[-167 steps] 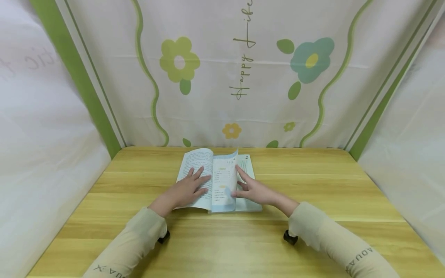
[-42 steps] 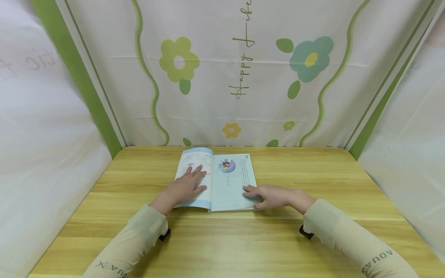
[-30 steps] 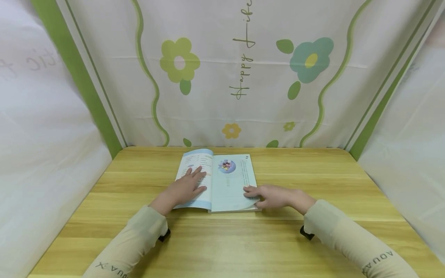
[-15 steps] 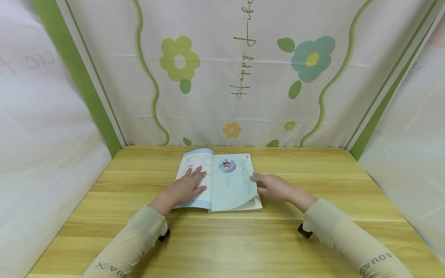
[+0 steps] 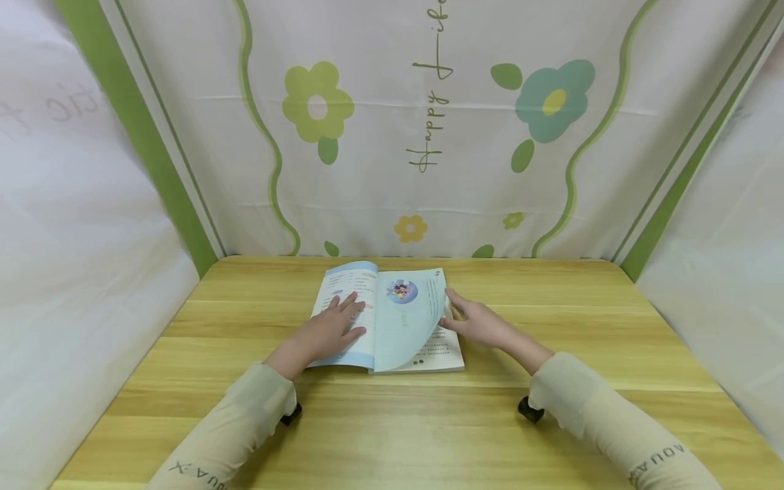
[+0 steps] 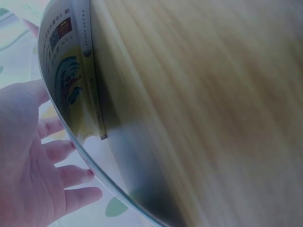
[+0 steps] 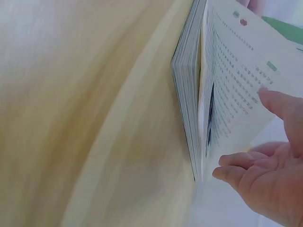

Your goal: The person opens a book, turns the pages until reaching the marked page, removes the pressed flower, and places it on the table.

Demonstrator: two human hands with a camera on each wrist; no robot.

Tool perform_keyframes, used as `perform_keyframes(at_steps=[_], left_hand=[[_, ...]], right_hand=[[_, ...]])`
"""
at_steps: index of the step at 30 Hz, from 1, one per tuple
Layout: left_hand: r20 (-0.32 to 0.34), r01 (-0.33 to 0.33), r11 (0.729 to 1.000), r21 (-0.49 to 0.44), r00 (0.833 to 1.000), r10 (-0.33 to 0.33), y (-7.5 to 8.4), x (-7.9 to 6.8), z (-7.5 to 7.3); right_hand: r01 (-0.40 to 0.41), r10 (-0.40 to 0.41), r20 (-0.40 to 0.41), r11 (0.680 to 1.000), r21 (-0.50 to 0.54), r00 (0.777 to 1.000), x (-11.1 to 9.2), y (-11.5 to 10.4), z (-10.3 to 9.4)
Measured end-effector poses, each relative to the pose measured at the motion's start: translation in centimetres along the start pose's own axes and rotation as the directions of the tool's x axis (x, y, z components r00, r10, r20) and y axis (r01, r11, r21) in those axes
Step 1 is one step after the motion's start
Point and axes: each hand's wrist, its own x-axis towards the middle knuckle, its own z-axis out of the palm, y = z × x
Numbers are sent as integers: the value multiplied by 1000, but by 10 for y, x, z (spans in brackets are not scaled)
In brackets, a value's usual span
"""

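An open paperback book (image 5: 349, 357) lies on the wooden table. My left hand (image 5: 327, 330) rests spread on its blue-bordered left page, holding that side down. In the left wrist view the fingers (image 6: 71, 175) reach over the edge of the bowed cover (image 6: 71, 94), whose printed outer side faces the camera. At the right, a pale blue-green page (image 5: 407, 327) with a round picture is lifted and curls leftward. My right hand (image 5: 480, 323) is at its outer edge; in the right wrist view the thumb (image 7: 274, 101) touches the page's printed underside, the other fingers apart from it.
The wooden table (image 5: 404, 435) extends around the book. Behind it hangs a white curtain (image 5: 380, 170) with flowers and lettering, and pale fabric walls stand at both sides. Black wrist devices (image 5: 530, 410) sit below both sleeve cuffs.
My right hand has gone from the page's lower right corner up along its edge. The page has risen and curled left, baring the printed page below. The left hand stays put.
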Motion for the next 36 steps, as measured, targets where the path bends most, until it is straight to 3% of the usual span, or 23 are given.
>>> perform_keyframes(at_steps=[6, 11, 22, 29, 36], left_hand=[[3, 3, 1000, -3, 1000, -3, 0, 1, 0], [11, 10, 1000, -13, 1000, -10, 0, 0, 0], [2, 5, 1000, -22, 1000, -5, 1, 1, 0], [-6, 4, 999, -42, 1000, -4, 3, 1, -3], [-10, -7, 997, -71, 1000, 6, 4, -1, -4]], right_hand=[[27, -39, 41, 964, 264, 998, 4, -1, 7], [39, -68, 67, 929, 369, 995, 3, -5, 11], [64, -124, 114, 901, 430, 986, 4, -9, 21], [121, -199, 126, 882, 456, 972, 6, -12, 27], [137, -217, 141, 890, 435, 966, 8, -20, 34]])
